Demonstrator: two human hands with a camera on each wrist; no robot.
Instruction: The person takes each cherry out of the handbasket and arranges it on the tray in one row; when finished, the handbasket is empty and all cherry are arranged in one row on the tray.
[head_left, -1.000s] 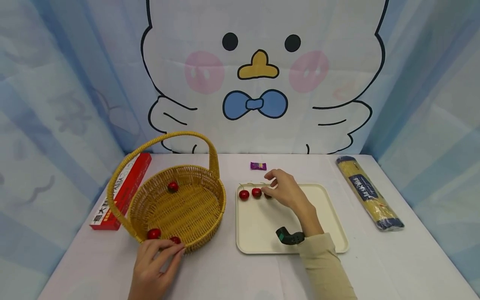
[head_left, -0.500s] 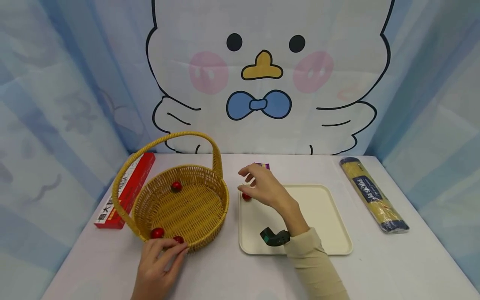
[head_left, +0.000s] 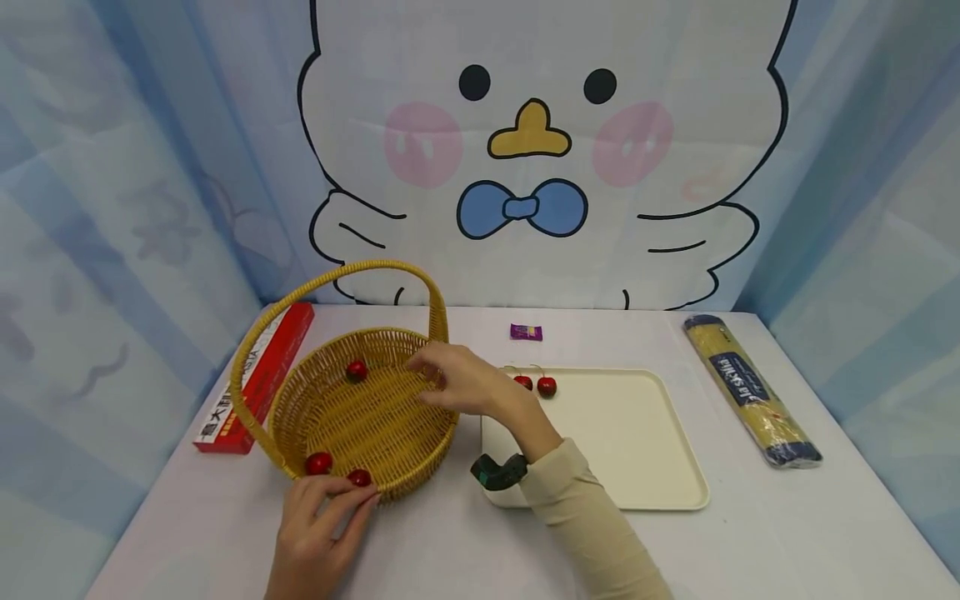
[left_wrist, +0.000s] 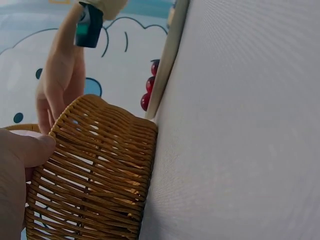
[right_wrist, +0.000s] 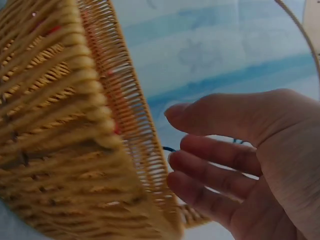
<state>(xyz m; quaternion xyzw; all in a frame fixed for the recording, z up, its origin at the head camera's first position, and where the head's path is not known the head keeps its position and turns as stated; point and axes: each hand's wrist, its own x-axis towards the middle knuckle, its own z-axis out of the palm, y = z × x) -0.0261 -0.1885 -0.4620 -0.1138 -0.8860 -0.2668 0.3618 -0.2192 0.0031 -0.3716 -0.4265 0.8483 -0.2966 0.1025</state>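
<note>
The table was covered in a pale cloth, and the wicker basket stood on its left half, with its hoop handle arched over the far side. Just right of the basket lay the cream tray. A long packet of spaghetti lay near the right edge of the table, and a red box lay behind the basket on the left.

The right hand hung over the basket's right rim, its fingers loosely curved and slightly apart; whether they pinched a cherry could not be told. The left hand rested at the basket's near rim, its fingertips touching the wicker, thumb pressed to the outer wall.

Three cherries lay in the basket: one toward the far side and two against the near wall. Two more cherries sat at the tray's far left corner. A small purple wrapper lay beyond the tray.
</note>
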